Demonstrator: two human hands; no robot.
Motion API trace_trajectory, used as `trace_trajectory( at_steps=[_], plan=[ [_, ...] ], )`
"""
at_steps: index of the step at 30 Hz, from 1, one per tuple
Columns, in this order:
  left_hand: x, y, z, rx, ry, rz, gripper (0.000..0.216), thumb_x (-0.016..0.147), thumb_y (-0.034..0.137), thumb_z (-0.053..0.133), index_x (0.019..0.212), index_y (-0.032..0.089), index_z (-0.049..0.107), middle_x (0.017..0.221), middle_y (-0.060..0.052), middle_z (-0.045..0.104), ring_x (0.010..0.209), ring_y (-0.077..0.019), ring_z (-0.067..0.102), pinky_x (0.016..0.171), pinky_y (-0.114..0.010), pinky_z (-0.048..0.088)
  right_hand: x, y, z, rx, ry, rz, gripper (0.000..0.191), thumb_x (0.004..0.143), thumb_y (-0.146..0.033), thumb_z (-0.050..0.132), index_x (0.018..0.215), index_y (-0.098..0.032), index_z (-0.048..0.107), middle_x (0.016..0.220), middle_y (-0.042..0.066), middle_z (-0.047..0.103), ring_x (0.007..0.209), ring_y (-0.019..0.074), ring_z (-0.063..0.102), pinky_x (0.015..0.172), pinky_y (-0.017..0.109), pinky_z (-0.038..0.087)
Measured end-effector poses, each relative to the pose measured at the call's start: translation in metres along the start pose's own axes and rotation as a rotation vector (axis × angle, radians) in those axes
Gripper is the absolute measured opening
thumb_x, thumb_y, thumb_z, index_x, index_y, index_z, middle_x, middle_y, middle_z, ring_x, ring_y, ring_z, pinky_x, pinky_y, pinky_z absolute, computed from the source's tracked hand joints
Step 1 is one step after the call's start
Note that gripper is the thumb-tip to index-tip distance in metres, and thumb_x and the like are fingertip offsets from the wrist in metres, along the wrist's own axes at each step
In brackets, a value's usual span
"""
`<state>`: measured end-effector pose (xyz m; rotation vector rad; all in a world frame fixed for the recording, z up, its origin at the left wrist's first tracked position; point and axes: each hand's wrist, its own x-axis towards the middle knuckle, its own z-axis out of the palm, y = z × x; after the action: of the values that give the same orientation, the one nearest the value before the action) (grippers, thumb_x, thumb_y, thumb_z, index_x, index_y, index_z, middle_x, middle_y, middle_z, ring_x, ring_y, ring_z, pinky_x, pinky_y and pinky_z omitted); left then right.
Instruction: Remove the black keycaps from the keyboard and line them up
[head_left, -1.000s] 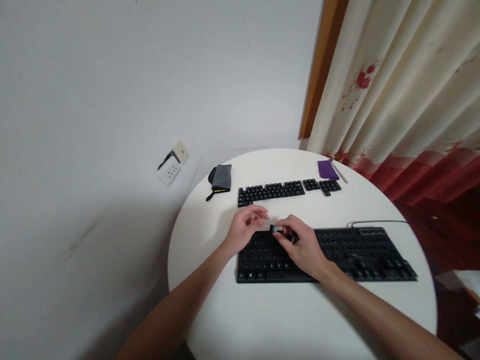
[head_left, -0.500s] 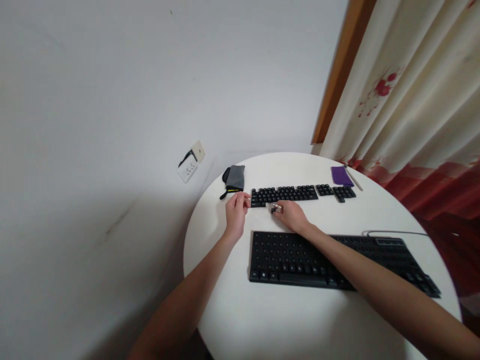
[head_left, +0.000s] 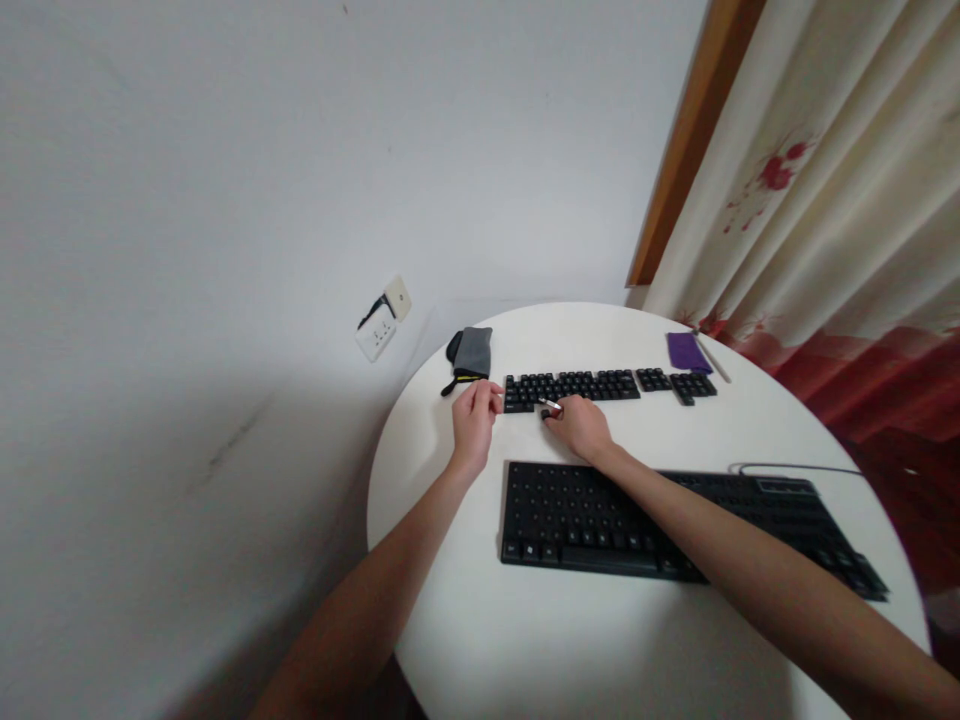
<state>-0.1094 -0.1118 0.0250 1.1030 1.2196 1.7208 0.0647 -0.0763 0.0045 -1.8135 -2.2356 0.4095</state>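
Observation:
A black keyboard (head_left: 675, 525) lies near me on the round white table (head_left: 600, 640). Behind it, loose black keycaps (head_left: 574, 386) are laid out in rows like a keyboard. My right hand (head_left: 579, 425) rests at the front edge of those rows, its fingers pinched on a small dark tool with a keycap at its tip (head_left: 548, 408). My left hand (head_left: 475, 420) sits at the rows' left end, fingers curled, touching the outermost keycap.
A grey and black pouch (head_left: 469, 355) lies at the table's back left. A purple cloth (head_left: 687, 351) and a thin stick (head_left: 711, 359) lie at the back right. The keyboard's cable (head_left: 795, 467) runs right. A wall socket (head_left: 382, 322) and a curtain (head_left: 825, 220) stand behind.
Both hands left the keyboard and moved back to the laid-out keycap rows, the right carrying the small tool with a keycap. In the last half second they barely shifted.

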Motion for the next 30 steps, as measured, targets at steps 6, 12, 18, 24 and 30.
trace_trajectory(
  at_steps=[6,12,18,24,30],
  plan=[
    [-0.001,0.001,0.0,0.003,-0.001,0.004,0.027,0.088,0.036,0.054,0.073,0.015,0.061,0.053,0.003,0.046,0.046,-0.0069,0.035,0.042,-0.019,0.021,0.006,-0.006,0.001,0.004,0.014,0.019,0.021,0.086,-0.032,0.057,0.088,-0.02,0.075,0.091,0.011,0.075,0.087,0.0249,0.069,0.072,0.028,0.045],
    [-0.001,0.001,0.001,-0.001,-0.007,0.008,0.027,0.088,0.035,0.053,0.073,0.015,0.061,0.054,0.003,0.046,0.047,-0.0068,0.036,0.043,-0.019,0.022,0.008,-0.009,0.002,0.012,0.016,0.023,0.021,0.086,-0.032,0.058,0.089,-0.02,0.075,0.092,0.012,0.075,0.089,0.0249,0.069,0.073,0.027,0.046],
    [0.0,0.001,0.0,-0.003,-0.009,0.01,0.027,0.088,0.036,0.054,0.073,0.015,0.062,0.054,0.003,0.047,0.047,-0.0071,0.037,0.043,-0.019,0.024,0.009,-0.01,0.002,0.021,0.01,0.016,0.02,0.086,-0.03,0.057,0.089,-0.019,0.074,0.091,0.011,0.075,0.088,0.024,0.069,0.073,0.027,0.046],
    [-0.001,0.002,0.001,0.007,-0.003,0.002,0.028,0.088,0.038,0.054,0.073,0.015,0.062,0.053,0.003,0.047,0.047,-0.0076,0.038,0.044,-0.02,0.026,0.008,-0.012,0.001,0.028,0.006,0.017,0.02,0.087,-0.029,0.057,0.09,-0.018,0.074,0.094,0.012,0.075,0.09,0.0238,0.068,0.074,0.027,0.045],
    [-0.001,0.002,0.002,0.017,0.001,-0.003,0.028,0.088,0.037,0.054,0.073,0.015,0.062,0.053,0.003,0.047,0.046,-0.0075,0.037,0.043,-0.02,0.024,0.008,-0.013,0.0,0.037,0.007,0.028,0.02,0.087,-0.029,0.058,0.09,-0.018,0.074,0.094,0.012,0.075,0.089,0.0226,0.068,0.074,0.026,0.045]
  ],
)
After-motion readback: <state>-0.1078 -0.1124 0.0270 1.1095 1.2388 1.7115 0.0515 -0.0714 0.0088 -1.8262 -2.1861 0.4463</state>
